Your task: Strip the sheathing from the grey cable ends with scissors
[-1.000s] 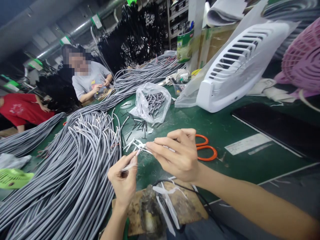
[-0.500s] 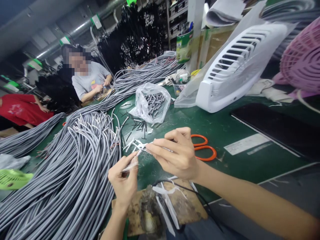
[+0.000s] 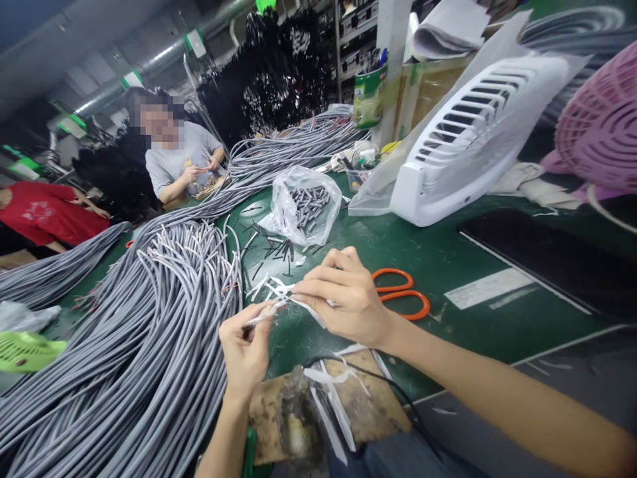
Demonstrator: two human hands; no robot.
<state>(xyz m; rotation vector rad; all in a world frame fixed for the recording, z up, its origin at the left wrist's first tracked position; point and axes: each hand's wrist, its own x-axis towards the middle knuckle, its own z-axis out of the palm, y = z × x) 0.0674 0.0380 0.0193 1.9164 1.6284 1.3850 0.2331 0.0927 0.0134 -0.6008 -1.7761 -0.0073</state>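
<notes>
My left hand (image 3: 246, 352) is closed, pinching the near end of a thin white strip (image 3: 279, 302). My right hand (image 3: 343, 299) is closed on the other part of the same strip, its fingers pressed together just right of the left hand. Both hands hover over the green table (image 3: 448, 259). A big bundle of grey cables (image 3: 149, 345) lies to the left of my hands. Orange-handled scissors (image 3: 405, 299) rest on the table just behind my right hand. A worn wooden block (image 3: 348, 405) with white strips and a black wire on it sits below my hands.
A clear bag of small dark tubes (image 3: 306, 209) lies further back, with loose dark pieces beside it. A white fan (image 3: 468, 139) and a pink fan (image 3: 597, 126) stand at the right. Two people sit at the far left, one in grey (image 3: 182, 162), one in red (image 3: 44, 212).
My hands have drawn slightly closer together and the strip now runs lower between them. The view has shifted a little; the other things stay put.
</notes>
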